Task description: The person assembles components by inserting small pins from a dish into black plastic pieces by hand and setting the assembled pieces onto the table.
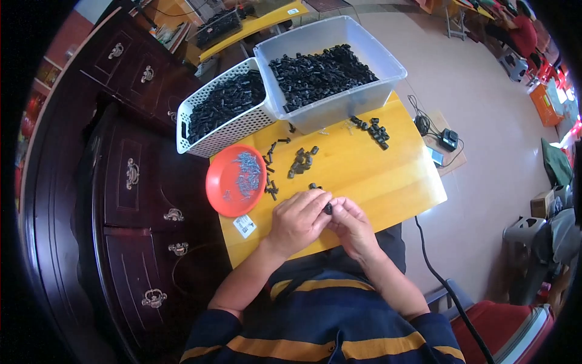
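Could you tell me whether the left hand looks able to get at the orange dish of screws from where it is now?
Probably yes: the orange dish lies just beyond the left hand, with only a few small black parts between, though both hands now pinch a small black part.

Inspector: The premises appeared to be a small assembly workshop. A yellow work table (376,176) carried a clear plastic bin (339,106) and a white perforated basket (224,130), both filled with small black parts.

Clerk: Any further evidence?

Inspector: A red dish (225,182) held loose screws (247,173), and more black pieces (374,130) lay scattered on the table top. Dark wooden cabinets (133,182) stood alongside. Another person in red (522,35) sat at a distant bench, and crates (542,103) lined the bare floor.
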Available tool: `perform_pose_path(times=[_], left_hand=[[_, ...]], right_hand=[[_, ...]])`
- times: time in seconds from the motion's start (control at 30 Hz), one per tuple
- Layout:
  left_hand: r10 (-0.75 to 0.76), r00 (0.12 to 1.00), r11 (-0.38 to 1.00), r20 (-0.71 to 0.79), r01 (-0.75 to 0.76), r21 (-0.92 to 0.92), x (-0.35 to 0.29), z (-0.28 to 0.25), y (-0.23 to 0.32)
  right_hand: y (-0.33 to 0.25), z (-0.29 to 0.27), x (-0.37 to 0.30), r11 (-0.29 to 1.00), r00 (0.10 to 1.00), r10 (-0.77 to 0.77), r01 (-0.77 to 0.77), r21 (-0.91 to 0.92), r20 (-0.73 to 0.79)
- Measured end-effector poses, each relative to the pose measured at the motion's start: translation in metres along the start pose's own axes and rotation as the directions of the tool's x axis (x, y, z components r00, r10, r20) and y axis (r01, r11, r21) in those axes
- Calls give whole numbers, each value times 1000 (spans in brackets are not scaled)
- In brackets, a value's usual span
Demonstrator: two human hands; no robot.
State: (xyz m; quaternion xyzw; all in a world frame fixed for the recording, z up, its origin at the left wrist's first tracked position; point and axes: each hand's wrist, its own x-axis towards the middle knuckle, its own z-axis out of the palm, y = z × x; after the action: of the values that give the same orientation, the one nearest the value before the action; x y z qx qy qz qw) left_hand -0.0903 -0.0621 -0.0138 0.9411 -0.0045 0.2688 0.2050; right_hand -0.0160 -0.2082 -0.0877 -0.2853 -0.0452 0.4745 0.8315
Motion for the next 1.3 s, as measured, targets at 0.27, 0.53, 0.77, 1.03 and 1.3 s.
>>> perform_pose_path(times=[0.27, 0.53, 0.77, 1.03, 1.3], left_hand=[[-105, 994, 985, -9, 103, -137, -9, -18, -4], [-297, 946, 949, 129, 307, -72, -19, -62, -25], [-583, 766, 805, 272, 589, 67, 0, -112, -127], [-580, 793, 801, -187, 512, -311, 68, -146, -188], [-537, 806, 759, 247, 590, -276, 9, -56, -123]], right_hand=[[-11, -17, -1, 987, 985, -138, 129, -91, -102], [-22, -17, 3, 689, 920, -392, 312, -654, 26], [-30, -9, 21, 35, 849, -421, 367, -930, 319], [-21, -4, 51, -259, 819, -379, 353, -899, 431], [-17, -13, 63, -302, 800, -359, 388, -871, 481]])
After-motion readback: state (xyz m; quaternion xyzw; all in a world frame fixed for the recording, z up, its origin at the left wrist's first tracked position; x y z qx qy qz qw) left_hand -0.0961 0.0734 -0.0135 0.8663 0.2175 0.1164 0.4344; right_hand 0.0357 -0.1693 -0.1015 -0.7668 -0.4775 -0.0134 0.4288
